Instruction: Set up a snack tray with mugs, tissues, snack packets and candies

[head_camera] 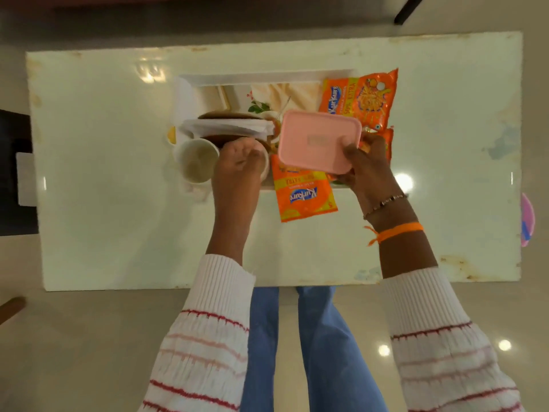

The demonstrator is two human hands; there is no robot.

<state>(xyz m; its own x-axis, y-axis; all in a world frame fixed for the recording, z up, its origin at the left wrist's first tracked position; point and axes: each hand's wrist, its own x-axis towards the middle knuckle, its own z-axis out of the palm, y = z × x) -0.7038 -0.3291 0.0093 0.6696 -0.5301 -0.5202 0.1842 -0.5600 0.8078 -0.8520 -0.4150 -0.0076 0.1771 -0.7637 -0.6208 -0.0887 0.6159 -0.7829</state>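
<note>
Item, desk [118,233]: pale, glossy, rectangular, carrying a white tray [190,93] toward its far middle. Item, your right hand [365,165]: its grip was clamped on the near right corner of a pink rectangular lid [319,141], thumb on top and fingers beneath, the lid held tilted over the tray's right half. Item, your left hand [237,171]: fingers curled together at the rim of a mug [265,162] at the tray's near edge; whether that grip was truly closed on the rim you could not tell from above, since the hand hid most of it. Item, second mug [196,160]: white, upright, just left of that hand, at the tray's near left corner. Item, tissues [228,126]: a white folded stack lying behind the mugs, across a dark round plate. Item, snack packets: one orange packet [358,96] at the tray's far right corner; another orange packet [303,194] overhanging the tray's near edge onto the desk. Item, floral cloth [285,96]: spread along the tray's far side. Item, candies: not clearly made out among the contents.
</note>
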